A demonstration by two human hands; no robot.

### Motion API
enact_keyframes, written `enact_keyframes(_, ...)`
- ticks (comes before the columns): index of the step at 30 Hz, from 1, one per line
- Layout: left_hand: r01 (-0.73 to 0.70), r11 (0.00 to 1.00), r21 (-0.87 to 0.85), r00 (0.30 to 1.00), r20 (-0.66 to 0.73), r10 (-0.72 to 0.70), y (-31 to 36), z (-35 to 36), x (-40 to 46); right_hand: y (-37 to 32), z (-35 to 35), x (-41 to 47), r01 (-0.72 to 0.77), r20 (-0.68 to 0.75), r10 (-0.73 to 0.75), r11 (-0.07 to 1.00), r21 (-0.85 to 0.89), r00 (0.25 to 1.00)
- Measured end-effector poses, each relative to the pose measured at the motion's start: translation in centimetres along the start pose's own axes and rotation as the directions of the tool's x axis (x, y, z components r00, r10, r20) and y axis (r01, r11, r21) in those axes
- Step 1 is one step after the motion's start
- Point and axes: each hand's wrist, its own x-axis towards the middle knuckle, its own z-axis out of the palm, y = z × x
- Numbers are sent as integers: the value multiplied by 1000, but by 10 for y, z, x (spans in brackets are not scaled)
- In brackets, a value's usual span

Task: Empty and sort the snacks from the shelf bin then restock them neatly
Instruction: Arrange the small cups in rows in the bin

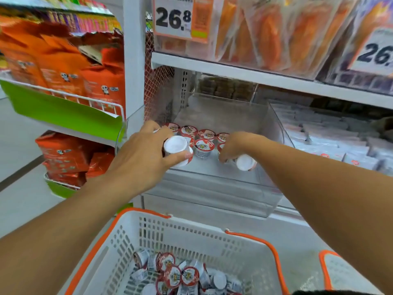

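Fingers (187, 155) grip a cup (177, 150) above the clear shelf bin (212, 188).

cups (205, 136) in shelf bin (223, 116), basket (191, 228) in front below

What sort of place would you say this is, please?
Most likely a shop aisle: price tags hang on shelves packed with bagged snacks, a clear shelf bin holds small cups, and a shopping basket sits below.

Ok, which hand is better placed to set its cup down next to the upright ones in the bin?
Probably the left hand: its cup sits right beside the upright cups.
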Motion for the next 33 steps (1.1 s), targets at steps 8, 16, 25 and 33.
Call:
enact_keyframes(8, 30, 998, -63, 999, 34, -27, -13, 8, 6, 0, -5, 10, -11, -51, 11, 1000, -11, 999)
enact_keyframes(16, 33, 996, -78, 999, 20, -32, -12, 13, 6, 7, -6, 2, -9, -136, 16, 998, 56, 991)
enact_keyframes(25, 38, 994, -103, 998, 49, -33, -8, 14, 7, 8, -3, -11, 42, -21, -44, 994, -101, 999)
enact_keyframes(33, 21, 994, -111, 998, 59, -14, -8, 12, 5, 14, 5, -21, 85, 143, -52, 968, -235, 988)
